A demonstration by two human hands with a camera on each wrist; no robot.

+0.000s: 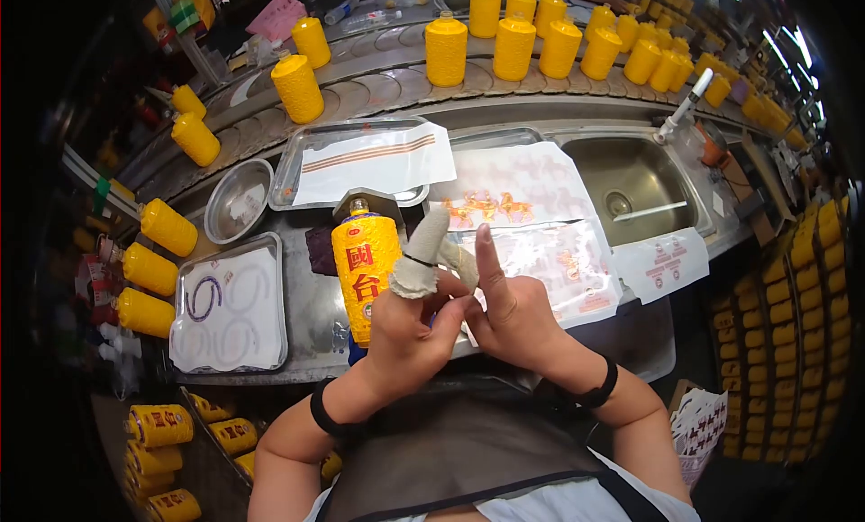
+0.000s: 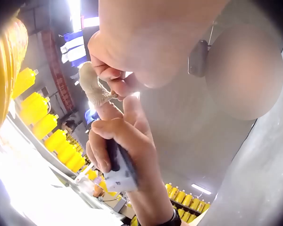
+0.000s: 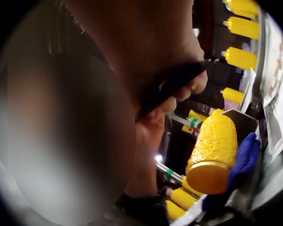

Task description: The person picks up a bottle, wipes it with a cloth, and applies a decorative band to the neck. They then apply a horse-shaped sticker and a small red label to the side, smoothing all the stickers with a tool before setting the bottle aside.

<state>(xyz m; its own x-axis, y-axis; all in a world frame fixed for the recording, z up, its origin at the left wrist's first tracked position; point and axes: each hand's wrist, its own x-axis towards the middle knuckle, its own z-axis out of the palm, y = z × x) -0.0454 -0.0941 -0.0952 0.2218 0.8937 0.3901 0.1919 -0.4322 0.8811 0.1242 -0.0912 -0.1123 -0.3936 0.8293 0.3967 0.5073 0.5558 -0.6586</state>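
My left hand [image 1: 401, 333] and right hand [image 1: 523, 319] meet over the bench. A pale cloth finger cot [image 1: 423, 247] with a black band covers one upright left finger. Another cot [image 2: 90, 84] with a frayed edge sits on a finger of the right hand, and the left thumb and fingertips pinch at its base. In the left wrist view, curled right fingers grip a flat black-and-white piece [image 2: 120, 172], whose kind is unclear. One bare right finger points up. Beside the left hand, a yellow bottle [image 1: 363, 256] with red characters leans back toward a dark metal holder [image 1: 383, 204].
Sheets of gold decals [image 1: 505, 184] lie near the right hand, a sink [image 1: 635, 175] beyond. A tray of ring decals [image 1: 230, 306], a metal bowl [image 1: 239, 198] and a tray with a striped sheet [image 1: 374, 162] stand left and behind. Yellow bottles [image 1: 446, 49] line the conveyor.
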